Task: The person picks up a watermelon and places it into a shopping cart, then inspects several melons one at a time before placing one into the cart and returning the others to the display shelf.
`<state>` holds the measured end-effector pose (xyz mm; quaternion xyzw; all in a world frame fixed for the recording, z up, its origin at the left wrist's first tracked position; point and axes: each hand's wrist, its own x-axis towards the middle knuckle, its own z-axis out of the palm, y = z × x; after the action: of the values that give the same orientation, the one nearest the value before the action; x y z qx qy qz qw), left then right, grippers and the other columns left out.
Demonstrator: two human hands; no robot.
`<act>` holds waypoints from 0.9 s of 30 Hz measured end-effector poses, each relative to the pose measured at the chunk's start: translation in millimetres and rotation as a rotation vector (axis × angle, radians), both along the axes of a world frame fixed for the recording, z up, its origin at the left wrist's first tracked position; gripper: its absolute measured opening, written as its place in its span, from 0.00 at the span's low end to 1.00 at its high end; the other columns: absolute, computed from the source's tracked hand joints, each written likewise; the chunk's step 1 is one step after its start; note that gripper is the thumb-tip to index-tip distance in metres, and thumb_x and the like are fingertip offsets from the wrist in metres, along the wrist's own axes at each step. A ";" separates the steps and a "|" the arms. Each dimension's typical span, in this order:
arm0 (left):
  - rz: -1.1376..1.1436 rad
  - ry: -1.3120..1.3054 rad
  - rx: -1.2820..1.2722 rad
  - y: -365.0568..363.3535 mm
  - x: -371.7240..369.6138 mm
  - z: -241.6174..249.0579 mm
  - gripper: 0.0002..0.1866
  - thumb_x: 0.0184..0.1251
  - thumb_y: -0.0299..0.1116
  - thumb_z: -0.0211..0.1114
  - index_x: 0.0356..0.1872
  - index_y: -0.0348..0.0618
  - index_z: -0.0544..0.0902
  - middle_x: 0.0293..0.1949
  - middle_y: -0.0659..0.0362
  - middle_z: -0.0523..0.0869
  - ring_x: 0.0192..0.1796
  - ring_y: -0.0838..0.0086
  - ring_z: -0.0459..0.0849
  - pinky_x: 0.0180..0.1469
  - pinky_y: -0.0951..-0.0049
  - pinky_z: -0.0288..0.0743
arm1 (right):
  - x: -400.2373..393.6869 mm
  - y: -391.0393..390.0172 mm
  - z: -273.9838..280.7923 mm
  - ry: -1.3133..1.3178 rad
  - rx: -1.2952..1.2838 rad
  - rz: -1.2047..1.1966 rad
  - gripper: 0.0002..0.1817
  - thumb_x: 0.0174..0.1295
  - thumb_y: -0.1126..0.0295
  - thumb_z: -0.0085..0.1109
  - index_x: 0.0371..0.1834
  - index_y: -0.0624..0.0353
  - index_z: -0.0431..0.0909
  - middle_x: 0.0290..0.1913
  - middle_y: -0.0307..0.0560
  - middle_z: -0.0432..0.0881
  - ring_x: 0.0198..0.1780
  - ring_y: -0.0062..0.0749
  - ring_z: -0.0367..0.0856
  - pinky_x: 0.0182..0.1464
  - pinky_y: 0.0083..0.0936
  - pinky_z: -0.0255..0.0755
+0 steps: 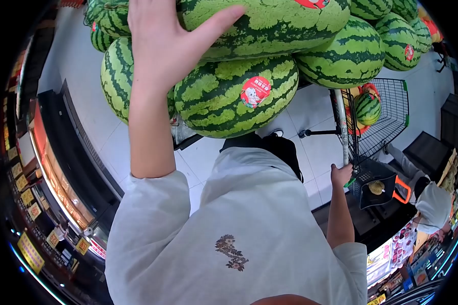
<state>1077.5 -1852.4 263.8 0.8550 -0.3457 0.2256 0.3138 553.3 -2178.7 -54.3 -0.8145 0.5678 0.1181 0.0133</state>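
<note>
- Nearest the camera is the person's white T-shirt (259, 213), below the front watermelon (213, 96) with its red sticker (256, 92).
- Just above the front watermelon lies the upper watermelon (275, 33), and it seems to rest on it.
- Left hand (163, 43) is over the left end of the upper watermelon; its grip is wide open, thumb spread, closed around nothing.
- Right hand (341, 174), right of and lower than the front watermelon, has its grip closed around the cart handle (344, 132).
- For good handling, I think the palm should stay broad and flat, with gentle pressure, because a round fruit on others could roll toward the body.
- The right hand should better hold the cart steady, so that it does not bump the pile.
- The left fingertips are cut off at the top edge; how firmly the palm presses, I cannot tell.
- What carries the front watermelon is mostly hidden under it.
- Far right of it, another person (435, 206) is small and distorted.
</note>
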 end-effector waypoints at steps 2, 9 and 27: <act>-0.057 0.036 -0.036 4.9 1.6 -1.9 0.47 0.55 0.44 0.78 0.76 0.38 0.69 0.74 0.40 0.67 0.77 0.49 0.65 0.78 0.55 0.57 | 0.2 1.1 5.1 0.021 0.014 -0.011 0.39 0.46 0.54 0.78 0.56 0.62 0.68 0.51 0.63 0.77 0.56 0.64 0.77 0.59 0.55 0.71; -0.257 0.067 -0.215 2.2 5.7 -10.4 0.49 0.53 0.40 0.76 0.77 0.31 0.65 0.75 0.40 0.63 0.76 0.55 0.66 0.77 0.58 0.60 | -4.5 -0.6 3.6 0.081 0.041 -0.035 0.41 0.47 0.55 0.79 0.60 0.63 0.67 0.55 0.64 0.77 0.59 0.65 0.76 0.62 0.55 0.71; -0.254 -0.022 0.001 10.1 13.5 -4.8 0.49 0.53 0.37 0.73 0.77 0.28 0.63 0.73 0.40 0.66 0.76 0.55 0.66 0.77 0.59 0.60 | 2.9 -5.4 8.0 0.084 0.044 -0.086 0.42 0.47 0.54 0.80 0.61 0.62 0.66 0.56 0.63 0.76 0.61 0.64 0.76 0.63 0.53 0.71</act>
<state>1091.0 -1842.3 259.0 0.8021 -0.4545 0.1933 0.3356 556.1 -2184.1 -46.3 -0.7834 0.5994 0.1640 0.0125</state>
